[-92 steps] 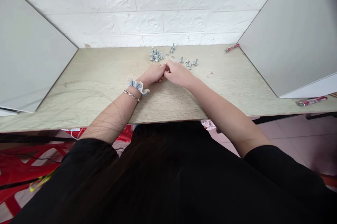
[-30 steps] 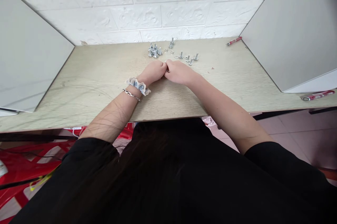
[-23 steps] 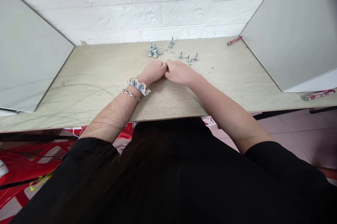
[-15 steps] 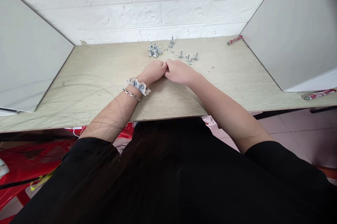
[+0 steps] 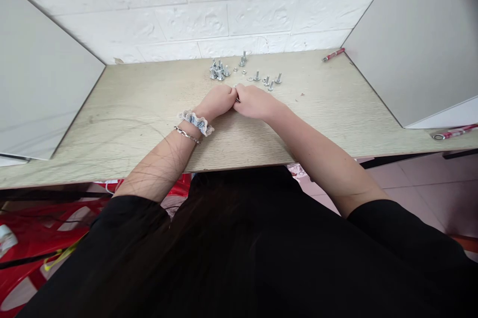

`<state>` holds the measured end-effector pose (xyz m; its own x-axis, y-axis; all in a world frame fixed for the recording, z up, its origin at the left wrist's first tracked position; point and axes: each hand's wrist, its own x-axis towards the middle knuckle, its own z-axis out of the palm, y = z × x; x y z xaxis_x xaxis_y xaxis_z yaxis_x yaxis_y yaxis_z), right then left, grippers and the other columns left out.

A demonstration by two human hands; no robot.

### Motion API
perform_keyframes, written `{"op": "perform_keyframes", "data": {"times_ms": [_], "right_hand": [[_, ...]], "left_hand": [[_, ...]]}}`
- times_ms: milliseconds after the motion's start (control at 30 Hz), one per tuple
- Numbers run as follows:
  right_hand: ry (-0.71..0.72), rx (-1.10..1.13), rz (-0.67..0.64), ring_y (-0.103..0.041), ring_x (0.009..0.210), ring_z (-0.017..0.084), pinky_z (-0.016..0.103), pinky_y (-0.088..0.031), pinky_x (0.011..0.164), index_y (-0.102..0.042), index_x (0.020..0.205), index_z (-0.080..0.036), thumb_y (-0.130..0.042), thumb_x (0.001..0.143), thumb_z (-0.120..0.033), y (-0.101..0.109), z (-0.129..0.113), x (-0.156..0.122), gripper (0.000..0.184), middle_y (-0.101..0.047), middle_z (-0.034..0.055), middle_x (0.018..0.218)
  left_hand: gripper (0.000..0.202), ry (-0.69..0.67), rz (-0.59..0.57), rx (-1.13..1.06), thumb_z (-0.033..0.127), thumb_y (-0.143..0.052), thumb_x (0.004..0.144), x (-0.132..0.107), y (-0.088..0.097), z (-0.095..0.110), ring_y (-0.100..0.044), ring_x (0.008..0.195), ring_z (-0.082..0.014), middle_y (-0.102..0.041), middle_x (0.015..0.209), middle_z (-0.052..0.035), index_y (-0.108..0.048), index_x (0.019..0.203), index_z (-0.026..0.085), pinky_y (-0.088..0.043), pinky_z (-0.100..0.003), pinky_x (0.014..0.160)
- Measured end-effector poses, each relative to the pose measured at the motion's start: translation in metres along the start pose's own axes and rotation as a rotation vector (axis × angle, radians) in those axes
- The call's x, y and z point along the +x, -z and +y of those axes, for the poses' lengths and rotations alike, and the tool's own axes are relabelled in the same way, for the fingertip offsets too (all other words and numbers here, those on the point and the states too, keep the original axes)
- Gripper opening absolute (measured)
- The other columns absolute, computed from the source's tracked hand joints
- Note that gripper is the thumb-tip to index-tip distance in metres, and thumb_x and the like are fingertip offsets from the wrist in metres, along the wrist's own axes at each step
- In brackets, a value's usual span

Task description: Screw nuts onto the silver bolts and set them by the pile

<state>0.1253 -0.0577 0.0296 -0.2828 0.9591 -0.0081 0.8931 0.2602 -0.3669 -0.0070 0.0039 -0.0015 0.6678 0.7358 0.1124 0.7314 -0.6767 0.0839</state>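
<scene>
My left hand [image 5: 219, 99] and my right hand [image 5: 254, 101] meet above the table, fingertips touching. Both are closed in a pinch. Between them a sliver of a small shiny metal piece [image 5: 238, 100] shows; the fingers hide most of it, so its kind is unclear. Just beyond my left hand stands a cluster of bolts [image 5: 219, 72] with washers on them. Behind and to the right of my right hand are several more bolts [image 5: 267, 81], mostly upright. Two loose nuts [image 5: 244, 72] and a flat washer [image 5: 250, 79] lie among them.
The pale wooden table [image 5: 123, 109] ends at a white brick-patterned wall [image 5: 201, 24]. Grey panels stand at the left [image 5: 41, 69] and right [image 5: 414, 44]. A red pen-like tube [image 5: 333, 54] lies at the back right, another red tube [image 5: 453, 132] at the right edge. Red chairs [image 5: 41, 228] are below left.
My hands stay pressed together in almost the same place, with only a very slight shift of the fingers. The bolts, nuts and washer have not moved.
</scene>
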Motion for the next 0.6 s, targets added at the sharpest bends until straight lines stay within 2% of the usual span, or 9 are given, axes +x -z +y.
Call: {"op": "perform_keyframes", "data": {"times_ms": [167, 600], "right_hand": [[-0.017, -0.014, -0.014, -0.061, 0.096, 0.027, 0.034, -0.045, 0.078, -0.054, 0.110, -0.010, -0.043, 0.087, -0.016, 0.001, -0.002, -0.002, 0.026, -0.065, 0.0179, 0.111], [-0.025, -0.001, -0.024, -0.061, 0.097, 0.027, 0.035, -0.045, 0.080, -0.054, 0.111, -0.010, -0.044, 0.087, -0.016, 0.004, -0.004, -0.005, 0.026, -0.065, 0.0179, 0.111]], "left_hand": [[0.040, 0.081, -0.008, 0.095, 0.012, -0.027, 0.092, -0.001, 0.004, 0.006, -0.061, 0.081, -0.0215, -0.066, 0.086, -0.0133, -0.067, 0.096, 0.007, -0.042, -0.032, 0.072], [0.043, 0.148, -0.056, 0.085, 0.014, -0.024, 0.093, -0.004, 0.010, 0.013, -0.061, 0.088, -0.0220, -0.066, 0.094, -0.0148, -0.066, 0.100, 0.005, -0.043, -0.032, 0.076]]}}
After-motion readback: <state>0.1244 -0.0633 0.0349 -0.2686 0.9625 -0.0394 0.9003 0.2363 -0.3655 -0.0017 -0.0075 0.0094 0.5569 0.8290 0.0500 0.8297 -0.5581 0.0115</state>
